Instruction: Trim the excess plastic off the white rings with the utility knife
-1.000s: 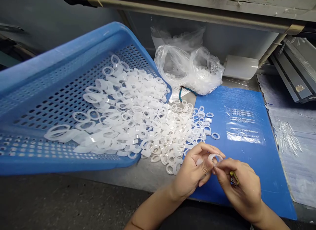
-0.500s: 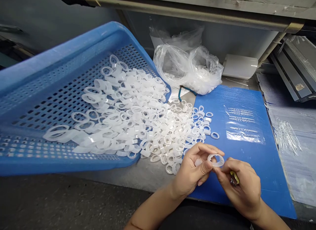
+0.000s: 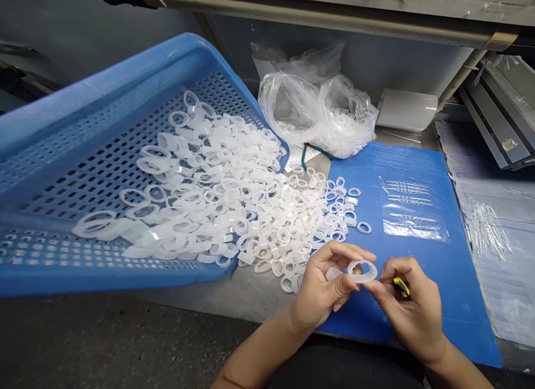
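Observation:
A translucent white plastic ring (image 3: 363, 272) is pinched by my left hand (image 3: 320, 291), its oval opening facing me. Another whitish piece (image 3: 333, 273) sits in the curl of that hand's fingers, mostly hidden. My right hand (image 3: 412, 305) is closed around a small yellow-and-black tool (image 3: 402, 287); only its end shows, and I cannot make out its kind. The right thumb and index finger are at the near right side of the ring. Both hands are above a blue mat (image 3: 455, 305). Many similar rings (image 3: 288, 210) lie in a heap to the left.
A tilted blue plastic basket (image 3: 112, 82) spills rings onto the metal table. Behind it stands a clear plastic bag (image 3: 317, 113) with white pieces. A clear packet (image 3: 413, 210) of thin pointed sticks lies on the mat. Loose clear sticks (image 3: 489, 227) lie at the right.
The ring and my left hand have shifted slightly left. My right hand has turned a little, so more of the yellow tool's end faces me.

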{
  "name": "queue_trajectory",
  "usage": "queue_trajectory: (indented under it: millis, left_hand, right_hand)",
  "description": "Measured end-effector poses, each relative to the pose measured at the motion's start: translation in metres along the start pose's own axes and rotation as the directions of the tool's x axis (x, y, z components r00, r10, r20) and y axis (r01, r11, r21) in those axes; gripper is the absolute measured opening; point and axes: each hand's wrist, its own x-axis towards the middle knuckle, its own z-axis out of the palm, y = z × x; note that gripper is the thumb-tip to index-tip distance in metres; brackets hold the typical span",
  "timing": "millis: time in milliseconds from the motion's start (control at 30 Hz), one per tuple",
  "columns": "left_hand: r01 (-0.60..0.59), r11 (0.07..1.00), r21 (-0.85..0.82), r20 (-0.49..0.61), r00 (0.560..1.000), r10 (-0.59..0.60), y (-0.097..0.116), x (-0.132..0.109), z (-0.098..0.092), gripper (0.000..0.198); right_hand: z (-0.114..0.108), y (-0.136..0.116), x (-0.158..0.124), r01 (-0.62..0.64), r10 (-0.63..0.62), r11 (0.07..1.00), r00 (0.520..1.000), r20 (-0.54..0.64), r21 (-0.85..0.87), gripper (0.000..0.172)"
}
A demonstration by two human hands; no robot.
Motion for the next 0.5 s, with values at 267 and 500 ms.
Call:
queue_trajectory:
  millis: [267, 500]
  left_hand:
    - [-0.001, 1.0, 0.029, -0.037, 0.999, 0.002, -0.0004, -0.0017, -0.0008, 0.022]
    - [-0.035, 0.98, 0.194, -0.084, 0.995, 0.053, 0.0041, -0.0024, -0.0012, 0.023]
  right_hand:
    - [-0.0007, 0.0024, 0.0016, -0.055, 0.047, 0.993, 0.996, 0.082, 0.107, 0.025]
    - [-0.0001, 0.0029, -0.0002, 0.022, -0.025, 0.998, 0.998, 0.059, 0.057, 0.015]
